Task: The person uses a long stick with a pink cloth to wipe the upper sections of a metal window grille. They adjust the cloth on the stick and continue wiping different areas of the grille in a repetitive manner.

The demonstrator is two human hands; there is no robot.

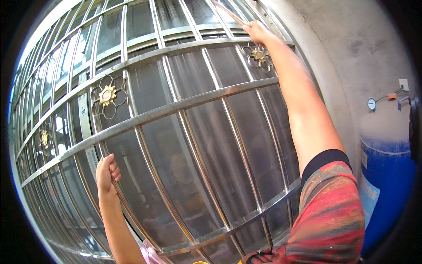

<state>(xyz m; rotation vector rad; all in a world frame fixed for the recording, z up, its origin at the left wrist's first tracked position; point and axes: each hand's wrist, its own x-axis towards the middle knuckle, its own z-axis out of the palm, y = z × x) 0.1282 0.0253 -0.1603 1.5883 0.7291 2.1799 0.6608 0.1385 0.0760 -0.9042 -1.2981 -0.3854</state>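
Stainless steel window bars (pixel 200 167) with gold flower ornaments (pixel 107 95) fill most of the view, in front of dark glass panes (pixel 160 163). My left hand (pixel 108 171) is closed round a vertical bar at the lower left. My right hand (pixel 257 31) reaches up to the top, above a horizontal rail, and is closed on a thin light-brown stick (pixel 233 13) that slants up and left out of view. My right forearm crosses the right part of the bars.
At the right stands a tall blue tank (pixel 384 167) with a small round gauge (pixel 371 104) beside it, against a grey wall (pixel 347 48). A white socket (pixel 403 84) is on that wall. Some pink cloth (pixel 151 253) shows at the bottom edge.
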